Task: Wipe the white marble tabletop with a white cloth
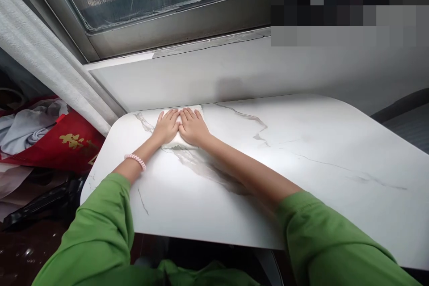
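A white cloth lies flat on the white marble-patterned table, near its far left edge. My left hand rests on the cloth, palm down with fingers stretched forward. Beside it, my right hand presses flat on the same cloth, and the two hands touch or nearly touch at the thumbs. Much of the cloth is hidden beneath them. On my left wrist is a pink coiled band.
Behind the table stand a white wall and a metal-framed window. A pale curtain hangs at the left, near a red bag with light fabric in it. A dark curved object is at the right.
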A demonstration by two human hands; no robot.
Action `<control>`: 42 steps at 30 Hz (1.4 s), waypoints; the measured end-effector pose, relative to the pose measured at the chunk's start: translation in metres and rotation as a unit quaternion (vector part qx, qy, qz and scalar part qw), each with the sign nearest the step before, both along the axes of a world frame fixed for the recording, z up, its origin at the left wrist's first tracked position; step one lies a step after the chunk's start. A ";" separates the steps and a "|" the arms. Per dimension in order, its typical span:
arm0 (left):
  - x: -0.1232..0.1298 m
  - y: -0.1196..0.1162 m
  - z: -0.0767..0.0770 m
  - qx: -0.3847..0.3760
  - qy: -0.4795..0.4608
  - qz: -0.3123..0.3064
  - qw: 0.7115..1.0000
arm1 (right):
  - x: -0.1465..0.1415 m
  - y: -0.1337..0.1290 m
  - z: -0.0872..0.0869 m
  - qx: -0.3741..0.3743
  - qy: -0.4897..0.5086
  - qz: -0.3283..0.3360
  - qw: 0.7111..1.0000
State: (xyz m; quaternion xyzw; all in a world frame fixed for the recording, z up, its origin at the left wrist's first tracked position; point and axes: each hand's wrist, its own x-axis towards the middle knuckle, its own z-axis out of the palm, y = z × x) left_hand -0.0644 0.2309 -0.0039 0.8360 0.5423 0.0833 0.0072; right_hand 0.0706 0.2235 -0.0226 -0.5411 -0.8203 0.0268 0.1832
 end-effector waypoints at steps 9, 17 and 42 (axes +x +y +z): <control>-0.006 0.043 -0.001 0.011 0.005 -0.007 1.000 | -0.005 0.043 -0.003 0.009 0.024 -0.005 1.000; -0.008 -0.003 -0.002 0.015 0.022 0.004 1.000 | -0.004 -0.001 0.000 0.000 0.023 0.012 1.000; -0.044 -0.183 0.004 0.010 0.015 0.022 1.000 | -0.026 -0.159 0.009 -0.032 0.016 0.143 0.989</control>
